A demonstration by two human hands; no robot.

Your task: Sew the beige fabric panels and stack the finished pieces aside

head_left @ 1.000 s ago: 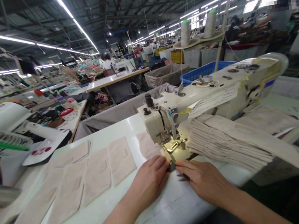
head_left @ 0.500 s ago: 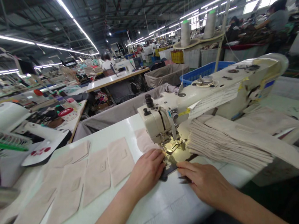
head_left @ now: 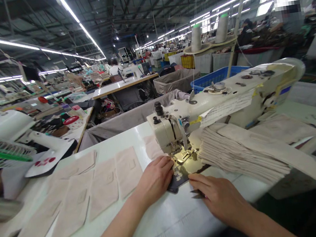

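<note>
My left hand [head_left: 155, 180] lies with fingers flat on a small dark patterned fabric piece [head_left: 178, 180], just in front of the presser foot [head_left: 183, 155] of the cream sewing machine [head_left: 220, 99]. My right hand [head_left: 220, 198] rests on the white table [head_left: 173, 223] to the right of that piece. Its fingers are curled over thread snips [head_left: 197, 194], whose dark tips poke out to the left. A fanned stack of beige fabric pieces [head_left: 240, 153] lies under the machine arm, right of the needle.
Several beige pieces [head_left: 105, 185] are spread over the table's left half. A white fan [head_left: 15, 136] stands at the far left, and grey cloth bins [head_left: 122, 120] sit behind the table. Thread cones [head_left: 195, 35] stand above the machine. Other people work at distant stations.
The dark piece has come out toward me from under the presser foot and shows more. My left hand slid left and my right hand drew back, so the hands are now apart.
</note>
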